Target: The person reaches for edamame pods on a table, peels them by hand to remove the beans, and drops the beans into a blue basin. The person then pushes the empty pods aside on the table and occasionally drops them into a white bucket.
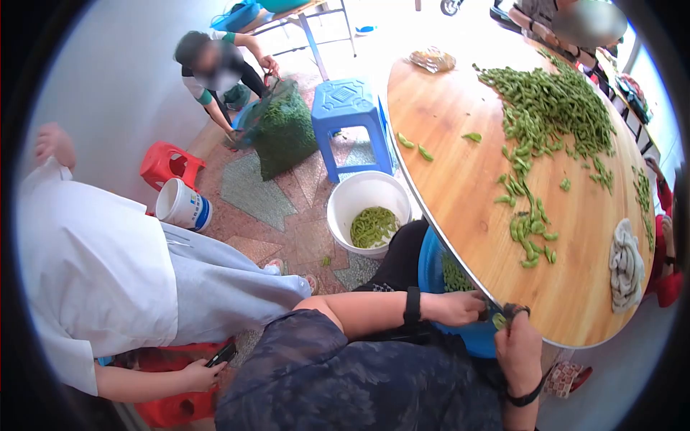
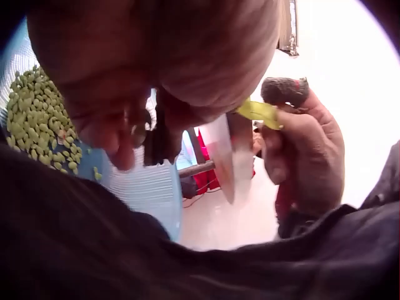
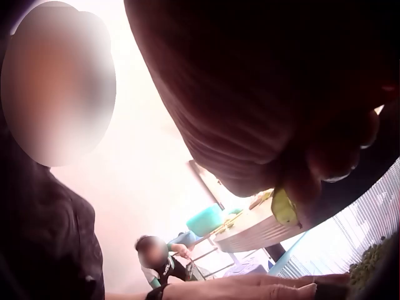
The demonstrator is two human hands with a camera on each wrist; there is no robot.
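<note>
My right hand (image 1: 521,348) pinches a yellow-green soybean pod (image 2: 259,114) between thumb and finger, at the edge of the round wooden table (image 1: 460,208). A dark wrap (image 2: 284,90) covers one of its digits. My left hand (image 1: 454,307) is beside it, over the blue basin (image 1: 430,266), with dark wrapping on a digit too. Its fingers point down in the left wrist view, loosely bent, and no pod shows in them. Shelled green beans (image 2: 44,112) lie in the basin. The right wrist view shows the pod's end below the right fingers.
Soybean pods (image 1: 550,100) are heaped on the table, near a grey cloth (image 1: 627,266). A white bucket (image 1: 334,212) holds pods or shells beside a blue stool (image 1: 348,108). One person (image 1: 215,65) bends at a full green sack (image 1: 280,129); another person (image 1: 108,266) stands at left.
</note>
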